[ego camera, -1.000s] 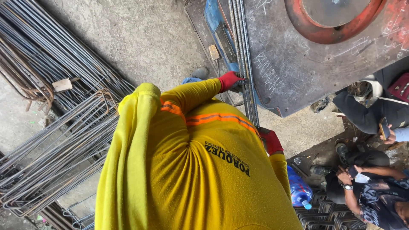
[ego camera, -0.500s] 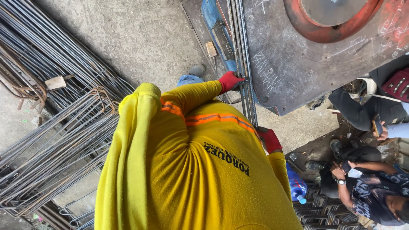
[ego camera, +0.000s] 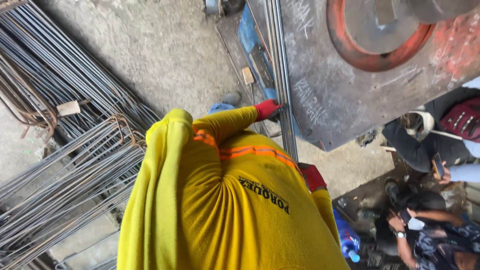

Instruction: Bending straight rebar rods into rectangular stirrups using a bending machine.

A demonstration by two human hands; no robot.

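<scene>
My left hand [ego camera: 267, 110], in a red glove at the end of a yellow sleeve, is closed around a bundle of thin steel bars [ego camera: 278, 60]. The bars run along the left edge of a grey steel machine table [ego camera: 330, 100]. Lower down, beside my yellow shirt, my right hand [ego camera: 312, 176], also in a red glove, grips the near end of the same bundle. My shirt hides the bars below that hand.
A red-orange disc [ego camera: 370, 55] sits on the machine table. Piles of long bent steel bars [ego camera: 75, 165] cover the concrete floor at the left. Other people [ego camera: 430, 235] sit low at the right, one holding a phone. A blue bottle [ego camera: 346, 241] stands near my right side.
Both gloved hands stay on the bar bundle in much the same place. The view has shifted slightly, and the people at the right have moved a little.
</scene>
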